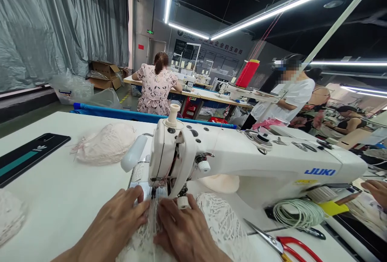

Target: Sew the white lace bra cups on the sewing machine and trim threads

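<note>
White lace fabric [223,225] lies pressed flat under both my hands [116,223] [186,229], fingertips just before the white sewing machine's needle [155,191].

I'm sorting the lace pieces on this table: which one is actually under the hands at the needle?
The white lace piece at the near edge, pressed flat by the left hand and right hand. The pinkish bundle lies untouched, far left.

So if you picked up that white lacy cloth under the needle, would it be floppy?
Probably floppy: the lace cloth bunches under both hands. Likely light, since it is full of holes. It might snag easily too, because its threads look thin.
</note>
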`<state>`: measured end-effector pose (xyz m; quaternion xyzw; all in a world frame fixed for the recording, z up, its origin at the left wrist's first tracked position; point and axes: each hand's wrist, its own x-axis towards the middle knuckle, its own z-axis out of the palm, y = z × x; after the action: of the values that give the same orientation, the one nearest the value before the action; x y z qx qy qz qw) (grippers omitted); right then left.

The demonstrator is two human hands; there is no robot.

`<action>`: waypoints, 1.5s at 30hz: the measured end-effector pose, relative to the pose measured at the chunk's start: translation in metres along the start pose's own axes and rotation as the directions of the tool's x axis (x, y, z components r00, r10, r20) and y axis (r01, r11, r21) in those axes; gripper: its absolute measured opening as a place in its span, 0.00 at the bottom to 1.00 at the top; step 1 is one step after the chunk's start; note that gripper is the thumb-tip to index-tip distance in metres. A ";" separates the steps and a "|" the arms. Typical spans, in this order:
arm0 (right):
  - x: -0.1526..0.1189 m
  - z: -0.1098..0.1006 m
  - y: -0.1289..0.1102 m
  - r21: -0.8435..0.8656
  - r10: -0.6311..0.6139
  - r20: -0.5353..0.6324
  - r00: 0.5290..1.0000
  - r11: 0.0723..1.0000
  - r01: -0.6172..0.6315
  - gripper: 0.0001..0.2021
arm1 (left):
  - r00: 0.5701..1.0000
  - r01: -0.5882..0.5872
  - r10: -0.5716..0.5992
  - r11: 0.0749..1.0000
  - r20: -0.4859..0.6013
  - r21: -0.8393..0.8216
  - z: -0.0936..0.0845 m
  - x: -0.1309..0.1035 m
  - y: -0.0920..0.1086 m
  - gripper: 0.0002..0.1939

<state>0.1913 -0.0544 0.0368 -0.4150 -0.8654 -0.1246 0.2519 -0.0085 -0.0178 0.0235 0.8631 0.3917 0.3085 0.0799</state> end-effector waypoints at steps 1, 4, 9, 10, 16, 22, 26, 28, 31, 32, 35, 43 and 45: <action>0.002 0.000 0.004 0.007 0.007 0.006 1.000 1.000 -0.008 0.11 | 1.000 0.021 -0.021 0.999 0.011 -0.034 0.002 0.003 -0.003 0.07; 0.007 0.003 0.011 0.033 0.019 0.012 1.000 0.999 -0.019 0.11 | 0.993 0.115 -0.113 0.984 0.023 -0.138 0.008 0.013 -0.011 0.09; 0.011 -0.001 0.014 0.057 0.045 0.054 0.998 0.997 -0.048 0.17 | 0.987 0.159 -0.154 0.981 0.051 -0.108 0.003 0.025 -0.015 0.15; 0.011 -0.005 0.013 0.065 0.035 0.078 0.996 0.997 -0.040 0.19 | 0.990 0.133 -0.130 0.990 0.058 -0.056 -0.001 0.025 -0.014 0.15; 0.000 -0.023 0.000 0.178 -0.072 0.105 0.992 0.983 0.052 0.20 | 0.971 -0.233 0.229 0.971 0.068 0.052 -0.023 0.003 0.013 0.11; -0.015 -0.009 -0.010 0.224 -0.099 -0.019 0.995 0.969 0.101 0.13 | 0.955 -0.249 0.237 0.967 0.179 0.050 -0.022 -0.013 0.031 0.07; -0.012 -0.008 -0.011 0.216 -0.098 -0.061 0.993 0.970 0.110 0.10 | 0.946 -0.310 0.301 0.949 0.120 0.062 -0.010 -0.019 0.021 0.13; -0.010 -0.011 -0.011 0.217 -0.109 -0.039 0.993 0.969 0.115 0.14 | 0.936 -0.346 0.342 0.937 0.081 0.053 -0.007 -0.023 0.015 0.18; -0.008 -0.013 -0.011 0.216 -0.113 -0.019 0.993 0.970 0.114 0.12 | 0.929 -0.370 0.367 0.927 0.043 0.062 -0.004 -0.027 0.011 0.15; -0.008 -0.014 -0.011 0.218 -0.112 -0.031 0.993 0.969 0.116 0.11 | 0.927 -0.375 0.373 0.924 0.046 0.076 -0.003 -0.028 0.010 0.13; -0.007 -0.013 -0.012 0.211 -0.119 -0.110 0.987 0.968 0.140 0.11 | 0.922 -0.385 0.385 0.912 0.025 0.145 -0.001 -0.028 0.011 0.15; -0.004 -0.015 -0.015 0.177 -0.203 -0.205 0.957 0.954 0.240 0.12 | 0.862 -0.431 0.471 0.875 -0.186 0.221 -0.008 -0.022 0.023 0.25; -0.004 -0.014 -0.014 0.181 -0.205 -0.216 0.954 0.952 0.246 0.11 | 0.859 -0.430 0.476 0.870 -0.189 0.240 -0.010 -0.021 0.025 0.25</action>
<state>0.1869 -0.0715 0.0467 -0.2705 -0.8865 -0.1024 0.3611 -0.0095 -0.0509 0.0310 0.8905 0.2111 0.3828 -0.1261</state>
